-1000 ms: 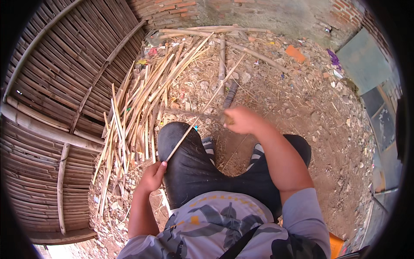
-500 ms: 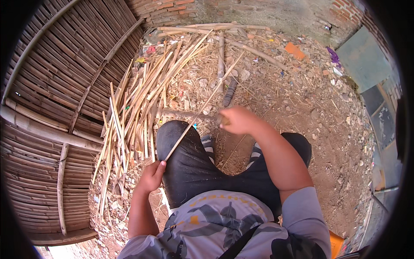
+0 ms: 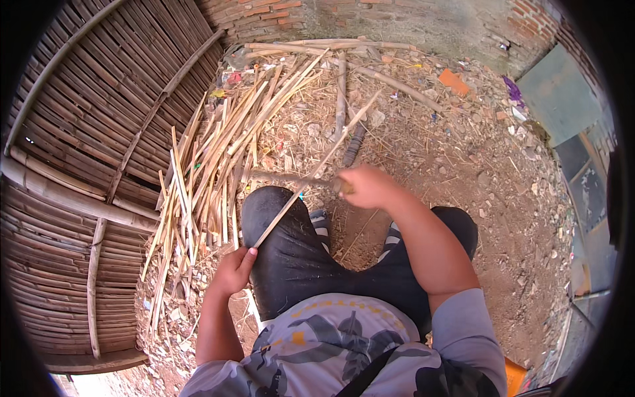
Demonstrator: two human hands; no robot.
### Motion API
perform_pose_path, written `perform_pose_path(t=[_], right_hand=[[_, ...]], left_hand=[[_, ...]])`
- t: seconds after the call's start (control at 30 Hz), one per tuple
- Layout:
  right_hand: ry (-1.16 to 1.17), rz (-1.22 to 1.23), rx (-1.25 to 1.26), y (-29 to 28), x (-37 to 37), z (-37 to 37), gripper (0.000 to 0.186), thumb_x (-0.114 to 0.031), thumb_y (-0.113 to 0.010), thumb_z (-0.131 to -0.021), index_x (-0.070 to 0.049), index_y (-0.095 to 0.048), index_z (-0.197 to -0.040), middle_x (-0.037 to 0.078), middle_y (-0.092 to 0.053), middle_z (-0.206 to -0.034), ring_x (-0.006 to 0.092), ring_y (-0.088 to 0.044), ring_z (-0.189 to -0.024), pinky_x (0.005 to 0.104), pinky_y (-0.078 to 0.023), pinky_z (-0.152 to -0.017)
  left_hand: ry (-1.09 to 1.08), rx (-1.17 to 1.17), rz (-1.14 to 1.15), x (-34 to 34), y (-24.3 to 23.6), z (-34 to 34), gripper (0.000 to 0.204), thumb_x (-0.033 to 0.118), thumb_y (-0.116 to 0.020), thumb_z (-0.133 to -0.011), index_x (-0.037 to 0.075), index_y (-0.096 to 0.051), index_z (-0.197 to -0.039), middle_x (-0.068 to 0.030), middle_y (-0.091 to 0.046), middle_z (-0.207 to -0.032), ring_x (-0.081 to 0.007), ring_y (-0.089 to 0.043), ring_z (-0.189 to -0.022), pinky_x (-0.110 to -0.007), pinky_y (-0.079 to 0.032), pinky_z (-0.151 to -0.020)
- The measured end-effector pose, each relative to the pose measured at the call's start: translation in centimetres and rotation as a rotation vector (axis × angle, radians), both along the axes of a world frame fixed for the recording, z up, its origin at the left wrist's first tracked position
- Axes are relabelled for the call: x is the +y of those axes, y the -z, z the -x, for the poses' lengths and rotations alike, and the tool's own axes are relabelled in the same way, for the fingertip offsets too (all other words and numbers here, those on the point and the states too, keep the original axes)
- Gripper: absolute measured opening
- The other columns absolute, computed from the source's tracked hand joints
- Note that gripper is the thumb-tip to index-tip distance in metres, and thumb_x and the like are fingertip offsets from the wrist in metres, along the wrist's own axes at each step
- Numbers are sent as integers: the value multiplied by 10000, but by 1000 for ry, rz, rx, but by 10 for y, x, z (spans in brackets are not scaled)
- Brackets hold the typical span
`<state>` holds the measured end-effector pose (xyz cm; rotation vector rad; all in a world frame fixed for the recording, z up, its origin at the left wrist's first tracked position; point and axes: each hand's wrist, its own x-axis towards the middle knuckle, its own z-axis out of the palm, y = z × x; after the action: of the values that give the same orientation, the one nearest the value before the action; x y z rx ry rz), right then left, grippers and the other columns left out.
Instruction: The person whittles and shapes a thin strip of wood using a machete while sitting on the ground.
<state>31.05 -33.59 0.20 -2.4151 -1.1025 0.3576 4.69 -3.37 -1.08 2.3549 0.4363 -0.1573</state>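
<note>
My left hand (image 3: 237, 270) is closed around the near end of a long, pale bamboo strip (image 3: 284, 210), thumb on top, beside my left knee. The strip slants over that knee, away and to the right, its far end above the littered ground. In my right hand (image 3: 368, 188), the fingers wrap the wooden handle of a machete (image 3: 291, 177). Its dark blade points left and crosses the strip just beyond the knee. Whether the edge bites into the strip I cannot tell. Just past the blade lies a dark, ribbed cylindrical piece (image 3: 354, 144).
Many split bamboo strips (image 3: 198, 175) lie heaped at the left, by a bamboo slat wall (image 3: 86, 159). Round poles (image 3: 341, 92) rest on the ground ahead, below a brick wall (image 3: 370, 23). Grey panels (image 3: 559, 92) lean at the right. My sandalled feet (image 3: 321, 225) are between my knees.
The strip's far end has shifted slightly right and nearer. Both hands keep their grip in almost the same places, and the blade still crosses the strip.
</note>
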Motion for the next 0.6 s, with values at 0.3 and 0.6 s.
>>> perform_pose_path(t=[0.3, 0.6], right_hand=[[411, -92, 206, 9, -35, -49, 330, -272, -732, -874, -75, -700, -1138, 165, -732, -974, 320, -713, -903, 430, -553, -818], [-43, 114, -2, -26, -2, 7, 297, -244, -745, -852, -100, -714, -1111, 157, -734, -955, 327, -715, -870, 447, -556, -792]], left_hand=[[26, -43, -12, 4, 4, -1, 529, 439, -497, -1061, -35, -611, -855, -237, -621, -752, -375, -595, -706, -452, -475, -701], [35, 60, 29, 2, -2, 0, 517, 433, -457, -1084, -20, -613, -888, -101, -604, -779, -201, -554, -762, -368, -461, -738]])
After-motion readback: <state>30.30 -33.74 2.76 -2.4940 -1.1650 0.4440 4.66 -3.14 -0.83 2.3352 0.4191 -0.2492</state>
